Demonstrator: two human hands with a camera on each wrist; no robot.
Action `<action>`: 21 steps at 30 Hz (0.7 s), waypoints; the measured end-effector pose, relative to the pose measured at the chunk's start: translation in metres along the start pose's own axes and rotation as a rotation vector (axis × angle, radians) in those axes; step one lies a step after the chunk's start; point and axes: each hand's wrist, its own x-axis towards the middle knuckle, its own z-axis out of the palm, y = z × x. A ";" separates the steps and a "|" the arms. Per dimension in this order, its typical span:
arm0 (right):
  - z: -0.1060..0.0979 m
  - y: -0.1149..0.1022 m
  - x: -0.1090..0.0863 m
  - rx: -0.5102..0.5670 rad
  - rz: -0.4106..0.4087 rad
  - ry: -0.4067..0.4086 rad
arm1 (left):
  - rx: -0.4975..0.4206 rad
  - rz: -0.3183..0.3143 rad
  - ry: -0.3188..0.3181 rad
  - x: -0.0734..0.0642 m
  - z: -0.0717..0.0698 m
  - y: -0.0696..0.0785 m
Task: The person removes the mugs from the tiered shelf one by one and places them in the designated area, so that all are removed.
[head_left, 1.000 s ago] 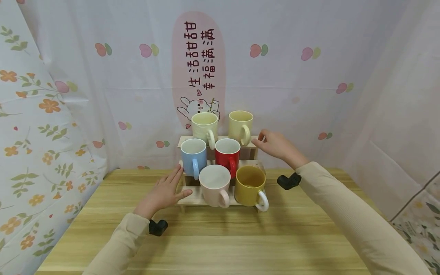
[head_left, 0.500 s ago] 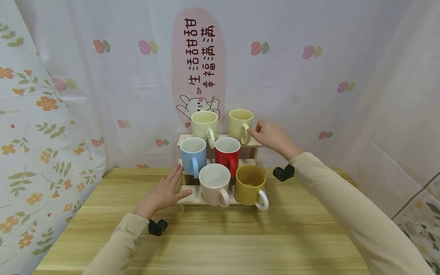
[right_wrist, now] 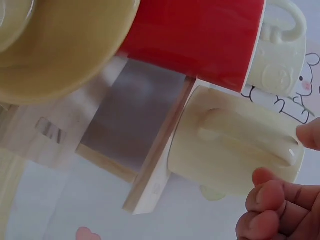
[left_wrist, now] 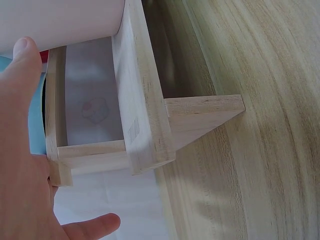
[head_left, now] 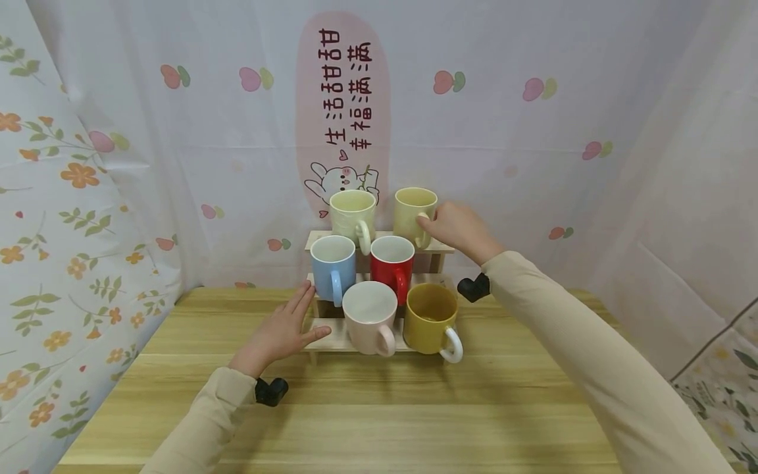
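A pale yellow mug stands upright on the top tier of the wooden rack, at its right end. My right hand is at this mug's handle. In the right wrist view the thumb and bent index finger lie on either side of the handle's upper end, with a gap between them. Fingers extended and thumb spread, my left hand rests against the rack's left end, near the light blue mug. In the left wrist view its fingertips are partly hidden behind the wood.
Beside the yellow mug stands a cream mug with a moulded pattern. A red mug shares the middle tier with the blue one. In front stand a pale pink mug and a mustard mug. A printed curtain hangs behind.
My right hand has moved left from beside the top tier to the yellow mug's handle. The left hand and the mugs stay in place; the view shifts slightly.
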 end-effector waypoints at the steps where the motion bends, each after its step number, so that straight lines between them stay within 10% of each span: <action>1: 0.000 -0.001 0.001 -0.005 -0.008 0.005 | -0.001 0.000 0.001 0.000 0.000 0.000; 21: 0.009 -0.009 0.015 -0.053 -0.074 0.060 | -0.001 0.019 0.019 -0.001 0.000 -0.003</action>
